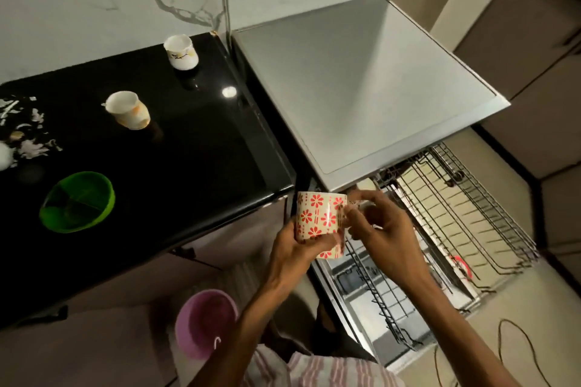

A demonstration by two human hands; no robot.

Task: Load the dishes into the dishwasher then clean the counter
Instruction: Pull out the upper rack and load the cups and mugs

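Observation:
A cream mug with red flowers (319, 217) is held in the air just off the black counter's right front corner. My left hand (295, 251) grips its body from below. My right hand (377, 229) pinches the mug's handle side. Below them the dishwasher (361, 85) stands open with its wire rack (456, 223) pulled out. On the black counter (188, 135) stand two white cups, one at the back (181, 52) and one nearer the middle (127, 110), and a green bowl (77, 201) at the front left.
Food scraps (26, 132) lie scattered at the counter's left edge. A purple bucket (204, 330) stands on the floor below the counter. A thin cable (515, 352) runs over the floor at the lower right. A marble wall backs the counter.

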